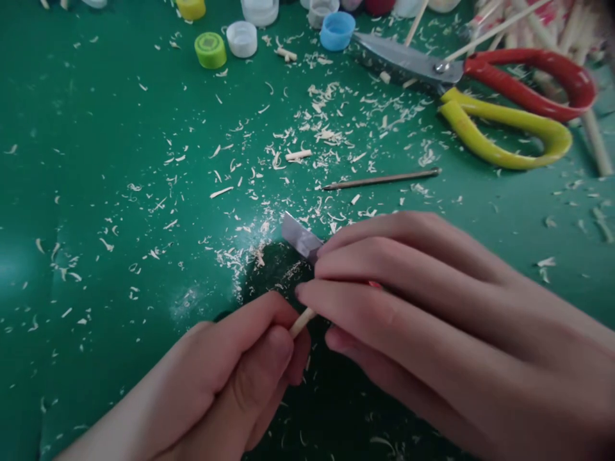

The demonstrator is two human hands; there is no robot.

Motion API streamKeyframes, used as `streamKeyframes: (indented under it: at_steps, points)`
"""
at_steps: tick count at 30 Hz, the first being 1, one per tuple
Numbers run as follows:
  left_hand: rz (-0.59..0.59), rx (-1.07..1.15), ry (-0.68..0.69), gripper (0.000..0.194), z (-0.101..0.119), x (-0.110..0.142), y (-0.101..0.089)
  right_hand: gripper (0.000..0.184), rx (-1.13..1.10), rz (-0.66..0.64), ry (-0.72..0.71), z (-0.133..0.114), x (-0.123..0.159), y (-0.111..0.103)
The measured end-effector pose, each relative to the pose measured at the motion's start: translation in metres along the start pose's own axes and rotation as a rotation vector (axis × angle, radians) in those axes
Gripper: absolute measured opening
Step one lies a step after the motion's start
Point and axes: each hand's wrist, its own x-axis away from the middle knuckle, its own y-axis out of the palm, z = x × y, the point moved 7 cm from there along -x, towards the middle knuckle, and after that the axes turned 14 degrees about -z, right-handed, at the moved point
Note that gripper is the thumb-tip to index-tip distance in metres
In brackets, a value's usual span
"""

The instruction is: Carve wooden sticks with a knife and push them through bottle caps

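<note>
My left hand (245, 365) is closed round a thin, pale wooden stick (302, 323), whose short end sticks out between thumb and forefinger. Close beside it, my right hand (408, 307) is closed on a knife; its flat metal blade (300, 237) points up and left past the fingertips. The knife's handle is mostly hidden under the fingers, with a bit of red showing. The stick's far end meets the right fingers, and I cannot tell whether they grip it. Pale wood shavings (254, 256) lie around the blade.
Red-and-yellow-handled scissors (446, 77) lie at the upper right, beside a pile of wooden sticks (596, 141). A thin dark pointed rod (382, 179) rests nearer the hands. Small caps, among them a blue cap (337, 31) and a green cap (210, 50), stand along the back of the green table (96, 96).
</note>
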Motion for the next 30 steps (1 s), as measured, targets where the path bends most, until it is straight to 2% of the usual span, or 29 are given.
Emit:
streamKeyframes:
  at_steps: [8,14,19,25,30]
  points:
    - [-0.097,0.024,0.019,0.051,0.001,-0.001,0.009,0.026,-0.089,0.03,-0.033,-0.001,-0.008,0.005]
    - [-0.151,0.021,0.033,0.045,0.002,-0.001,0.013,0.026,-0.151,-0.013,-0.023,-0.003,-0.01,0.005]
    - [-0.204,0.054,0.052,0.044,0.0,0.0,0.017,0.027,-0.23,-0.105,-0.043,-0.004,-0.009,0.008]
    - [-0.256,0.066,0.132,0.044,0.003,0.001,0.021,0.022,-0.379,-0.1,-0.14,-0.01,-0.014,0.004]
    - [-0.243,0.046,0.138,0.041,0.01,0.006,0.018,0.017,-0.451,-0.055,-0.143,-0.006,-0.015,0.001]
